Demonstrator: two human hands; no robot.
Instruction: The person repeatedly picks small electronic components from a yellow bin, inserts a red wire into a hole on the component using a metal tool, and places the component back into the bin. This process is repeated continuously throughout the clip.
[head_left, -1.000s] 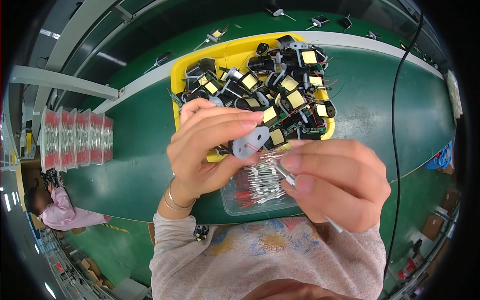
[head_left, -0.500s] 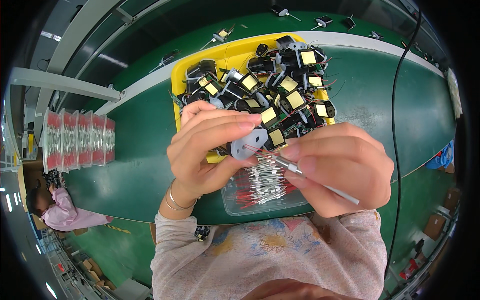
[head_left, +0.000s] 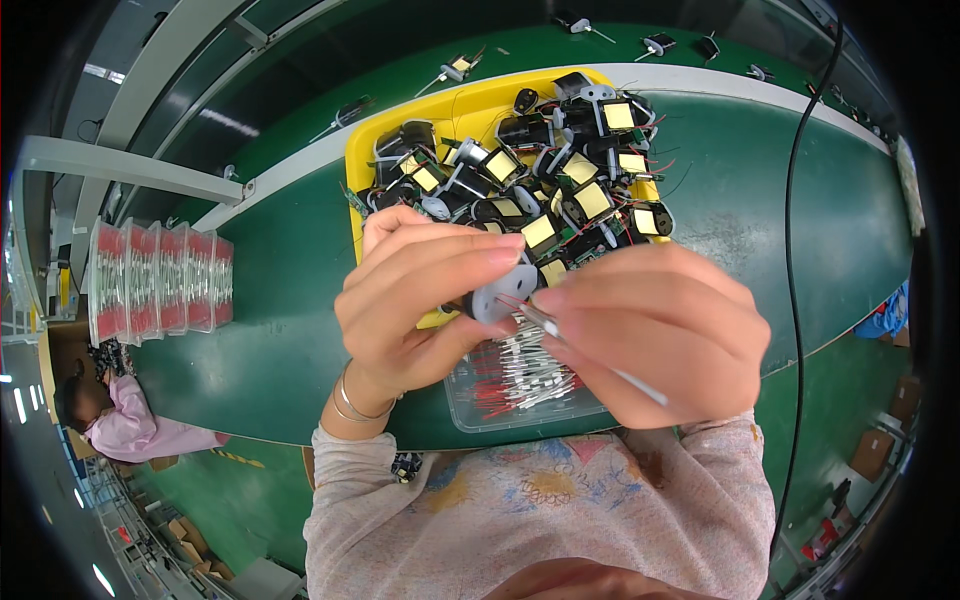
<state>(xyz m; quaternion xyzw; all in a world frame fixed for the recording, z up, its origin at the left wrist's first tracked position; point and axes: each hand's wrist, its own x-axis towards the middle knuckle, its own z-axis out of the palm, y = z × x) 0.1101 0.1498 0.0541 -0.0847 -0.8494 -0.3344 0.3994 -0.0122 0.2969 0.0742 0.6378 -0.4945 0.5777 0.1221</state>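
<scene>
Left hand (head_left: 400, 300) grasps a grey-faced part (head_left: 490, 298) — held at the yellow bin's (head_left: 366, 140) near side, above the clear tray (head_left: 470, 412). Right hand (head_left: 660, 335), blurred — fingertips pinching a slim white-and-silver piece (head_left: 542, 321) close beside the grey face.

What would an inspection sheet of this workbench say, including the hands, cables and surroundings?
Surface: green bench top, marked at right.
Work items: grey-faced part; black parts heaped in a yellow bin; clear tray of red and white wires.
Clutter: stacked clear trays at left.
Hands: left hand grips the grey-faced part; right hand, blurred, holds a slim tool beside it.
Cables: black cable at right.
Surroundings: person in pink at left.
</scene>
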